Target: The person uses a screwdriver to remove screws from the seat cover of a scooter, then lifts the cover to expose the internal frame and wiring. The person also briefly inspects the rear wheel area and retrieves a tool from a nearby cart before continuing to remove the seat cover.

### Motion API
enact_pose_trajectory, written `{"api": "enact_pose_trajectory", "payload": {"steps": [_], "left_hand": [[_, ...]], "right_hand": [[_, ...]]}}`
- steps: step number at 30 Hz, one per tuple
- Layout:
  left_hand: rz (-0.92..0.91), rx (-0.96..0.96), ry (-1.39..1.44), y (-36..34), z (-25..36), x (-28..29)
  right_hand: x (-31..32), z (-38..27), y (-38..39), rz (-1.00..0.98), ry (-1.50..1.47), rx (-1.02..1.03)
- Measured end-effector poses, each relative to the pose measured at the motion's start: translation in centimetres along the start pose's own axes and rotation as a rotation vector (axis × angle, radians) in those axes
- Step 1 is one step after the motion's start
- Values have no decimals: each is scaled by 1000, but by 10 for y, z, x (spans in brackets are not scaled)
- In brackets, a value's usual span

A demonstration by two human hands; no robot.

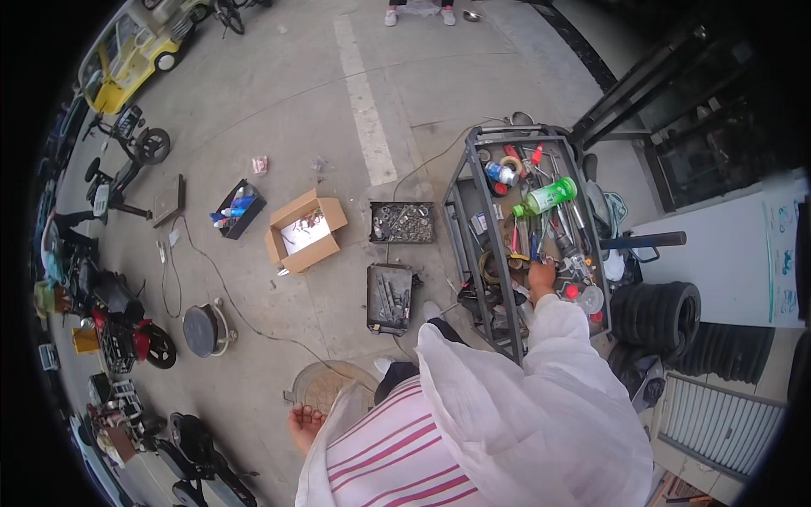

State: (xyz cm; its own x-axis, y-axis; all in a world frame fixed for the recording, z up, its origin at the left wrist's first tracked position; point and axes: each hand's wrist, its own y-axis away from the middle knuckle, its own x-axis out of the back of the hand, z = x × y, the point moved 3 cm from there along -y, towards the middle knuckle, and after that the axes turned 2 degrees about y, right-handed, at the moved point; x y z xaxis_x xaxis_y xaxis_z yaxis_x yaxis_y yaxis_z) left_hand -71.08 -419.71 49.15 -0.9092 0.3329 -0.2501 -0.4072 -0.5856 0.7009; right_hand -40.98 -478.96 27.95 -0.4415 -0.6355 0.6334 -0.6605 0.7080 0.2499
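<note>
Grey concrete floor [279, 80] bears a pale stripe [365, 110]

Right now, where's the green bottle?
Head view, right of centre: the green bottle lies on its side over tools in the metal cart, beyond the right hand.

1 head view, wide fisheye, facing down

Grey cart [494, 253]; pink-striped shirt [397, 449]
</note>
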Motion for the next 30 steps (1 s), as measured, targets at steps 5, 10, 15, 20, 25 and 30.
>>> {"api": "enact_pose_trajectory", "payload": {"steps": [5,10,15,20,25,30], "left_hand": [[-98,9,-195,-15,-8,-50],[-237,79,-234,-12,-11,-111],[-377,107,-324,-3,-17,-128],[-425,112,-383,-6,-25,-134],[-406,69,-369,4,-28,-141],[-426,76,-396,12,-33,-153]], "right_hand": [[28,35,-18,128,180,19],[33,48,-45,50,-222,-19],[8,-33,-42,-375,-820,-426],[2,-20,-74,-55,-444,-147],[6,-24,-41,173,-232,11],[44,-63,-12,-411,-910,-356]]}}
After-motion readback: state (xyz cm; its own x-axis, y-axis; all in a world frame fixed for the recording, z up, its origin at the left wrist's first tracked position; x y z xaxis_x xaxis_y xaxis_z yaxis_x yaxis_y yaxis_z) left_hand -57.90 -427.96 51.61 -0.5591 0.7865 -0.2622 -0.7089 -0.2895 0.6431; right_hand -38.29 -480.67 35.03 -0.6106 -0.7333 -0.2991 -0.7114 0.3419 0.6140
